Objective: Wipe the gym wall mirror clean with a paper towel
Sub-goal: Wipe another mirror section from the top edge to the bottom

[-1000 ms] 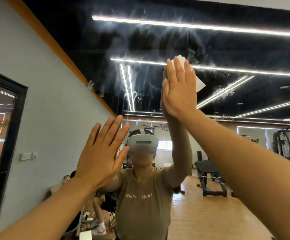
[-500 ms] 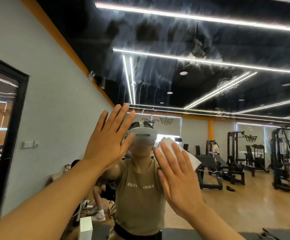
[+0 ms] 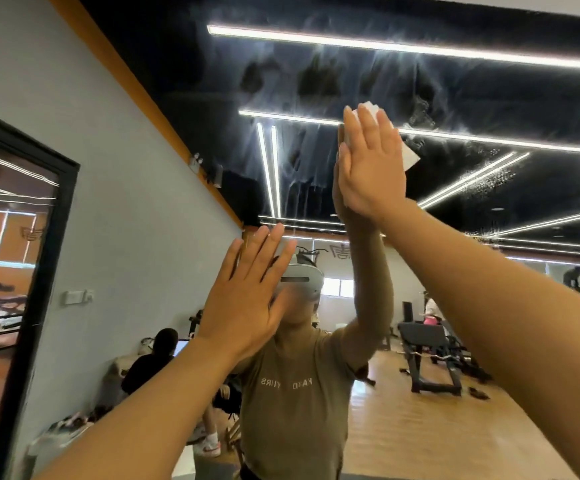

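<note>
The paper towel [image 3: 407, 151] lies flat against the mirror [image 3: 333, 81] high up near its top edge, pressed there by the right hand [image 3: 371, 168] with fingers straight and arm raised. The left hand [image 3: 247, 299], lower, rests flat and spread on the glass. Half a second ago the right hand and towel were down at chest height.

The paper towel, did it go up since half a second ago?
Yes. The paper towel rose from beside the reflected headset up to the ceiling light strips.
</note>
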`<state>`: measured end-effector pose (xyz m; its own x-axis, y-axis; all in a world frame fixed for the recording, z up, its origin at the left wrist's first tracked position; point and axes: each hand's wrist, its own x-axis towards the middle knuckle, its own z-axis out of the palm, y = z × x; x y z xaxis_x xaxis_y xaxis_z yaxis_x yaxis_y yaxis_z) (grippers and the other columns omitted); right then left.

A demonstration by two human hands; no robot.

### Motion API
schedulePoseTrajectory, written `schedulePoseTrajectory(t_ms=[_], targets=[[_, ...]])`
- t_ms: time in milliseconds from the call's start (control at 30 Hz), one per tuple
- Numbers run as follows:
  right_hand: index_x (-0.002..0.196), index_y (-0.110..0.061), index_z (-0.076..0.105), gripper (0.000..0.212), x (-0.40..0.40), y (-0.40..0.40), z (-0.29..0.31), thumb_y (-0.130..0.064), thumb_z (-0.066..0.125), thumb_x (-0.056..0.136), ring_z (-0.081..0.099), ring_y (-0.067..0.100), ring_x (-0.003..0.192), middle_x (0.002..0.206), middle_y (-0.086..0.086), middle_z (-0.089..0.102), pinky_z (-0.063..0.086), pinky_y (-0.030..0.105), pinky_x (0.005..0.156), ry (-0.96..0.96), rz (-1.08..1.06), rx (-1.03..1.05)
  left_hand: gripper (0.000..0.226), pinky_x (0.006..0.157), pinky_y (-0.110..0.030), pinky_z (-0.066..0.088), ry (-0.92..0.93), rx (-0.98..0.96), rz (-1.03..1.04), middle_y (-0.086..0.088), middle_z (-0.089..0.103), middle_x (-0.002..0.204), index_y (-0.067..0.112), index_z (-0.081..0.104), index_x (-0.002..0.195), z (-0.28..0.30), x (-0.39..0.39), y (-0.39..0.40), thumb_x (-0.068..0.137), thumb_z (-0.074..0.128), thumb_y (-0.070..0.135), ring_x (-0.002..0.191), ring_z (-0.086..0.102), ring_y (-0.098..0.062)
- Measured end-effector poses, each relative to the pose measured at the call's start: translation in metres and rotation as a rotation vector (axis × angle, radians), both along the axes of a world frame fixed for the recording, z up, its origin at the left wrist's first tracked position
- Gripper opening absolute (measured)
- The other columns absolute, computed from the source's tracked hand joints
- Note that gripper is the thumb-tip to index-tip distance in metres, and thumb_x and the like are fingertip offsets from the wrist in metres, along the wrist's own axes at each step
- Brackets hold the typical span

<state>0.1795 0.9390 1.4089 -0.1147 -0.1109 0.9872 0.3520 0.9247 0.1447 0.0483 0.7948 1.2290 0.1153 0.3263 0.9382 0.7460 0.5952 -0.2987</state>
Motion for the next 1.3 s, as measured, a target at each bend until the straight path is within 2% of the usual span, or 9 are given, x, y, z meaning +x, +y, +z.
schedulePoseTrajectory(t_ms=[133,233,367,467,667,833,967,1100,1300], targets=[[0.158,-0.014,0.024,0.052,-0.01,-0.006,-0.03,-0.03,0.028,0.108,0.011,0.033,0.153,0.164,0.01,0.024,0.003,0.044,0.124,0.05,0.028,0.008,0.062,0.123,-0.046,0.007,0.005,0.006,-0.025,-0.009,0.011,0.168,0.02,0.007,0.16,0.0,0.0,-0.001,0.106,0.011,0.049,0.154,0.01,-0.027],[0.157,-0.014,0.027,0.052,-0.009,-0.007,-0.098,-0.031,0.028,0.107,0.011,0.03,0.153,0.163,0.009,0.025,0.012,0.05,0.124,-0.009,0.067,0.04,0.061,0.123,-0.045,0.005,0.004,0.003,-0.058,-0.008,0.008,0.168,0.022,0.002,0.161,0.0,0.0,-0.001,0.107,0.011,0.05,0.155,0.008,-0.025],[0.158,-0.015,0.024,0.054,0.001,-0.01,-0.211,-0.03,0.029,0.106,0.007,0.028,0.154,0.167,0.006,0.013,0.01,0.051,0.123,-0.16,0.081,0.092,0.063,0.123,-0.045,0.003,-0.008,0.0,-0.088,-0.005,0.004,0.169,0.023,0.002,0.161,0.0,-0.002,-0.001,0.106,0.02,0.048,0.155,0.001,-0.021],[0.157,-0.015,0.027,0.054,0.005,-0.011,-0.246,-0.028,0.029,0.105,0.009,0.029,0.154,0.167,0.004,0.015,0.01,0.049,0.122,-0.196,0.055,0.103,0.064,0.123,-0.045,0.002,-0.018,-0.027,-0.094,-0.005,0.002,0.169,0.023,0.002,0.161,0.001,-0.003,-0.003,0.106,0.023,0.048,0.155,-0.001,-0.02],[0.157,-0.016,0.027,0.056,0.017,0.0,-0.215,-0.024,0.036,0.103,0.01,0.027,0.154,0.166,0.007,0.017,0.015,0.051,0.122,-0.333,-0.032,0.235,0.065,0.123,-0.038,-0.009,-0.101,-0.12,-0.17,0.002,-0.014,0.167,0.03,-0.01,0.158,0.007,0.002,-0.015,0.104,0.019,0.05,0.153,-0.017,-0.013],[0.155,-0.015,0.03,0.052,0.001,-0.016,-0.088,-0.027,0.03,0.104,0.01,0.028,0.154,0.163,0.01,0.025,0.009,0.049,0.125,-0.221,0.019,0.155,0.067,0.122,-0.033,-0.015,-0.099,0.047,-0.041,-0.006,0.0,0.169,0.017,0.007,0.161,-0.004,-0.01,-0.043,0.103,0.024,0.045,0.154,-0.005,-0.019],[0.157,-0.016,0.025,0.053,-0.013,-0.034,0.003,-0.028,0.027,0.105,0.01,0.033,0.152,0.164,0.01,0.02,0.001,0.043,0.123,-0.081,0.017,0.001,0.07,0.123,-0.033,-0.013,-0.183,0.15,-0.045,-0.005,-0.004,0.169,0.015,0.004,0.161,-0.019,-0.027,-0.049,0.104,0.03,0.045,0.155,-0.007,-0.018],[0.156,-0.014,0.027,0.053,-0.031,-0.043,-0.024,-0.025,0.035,0.105,0.013,0.036,0.151,0.163,0.012,0.024,0.006,0.048,0.125,0.041,0.037,-0.017,0.068,0.124,-0.035,-0.009,-0.152,0.127,-0.03,-0.006,-0.002,0.169,0.014,0.007,0.161,-0.021,-0.029,-0.049,0.104,0.027,0.046,0.155,-0.005,-0.019],[0.158,-0.014,0.025,0.055,-0.035,-0.045,-0.166,-0.026,0.036,0.106,0.005,0.029,0.154,0.166,0.008,0.016,0.009,0.051,0.124,-0.064,0.097,0.03,0.067,0.124,-0.037,-0.008,-0.13,0.105,-0.001,-0.008,0.001,0.168,0.013,0.009,0.161,-0.021,-0.036,-0.053,0.105,0.016,0.049,0.155,-0.005,-0.02]])
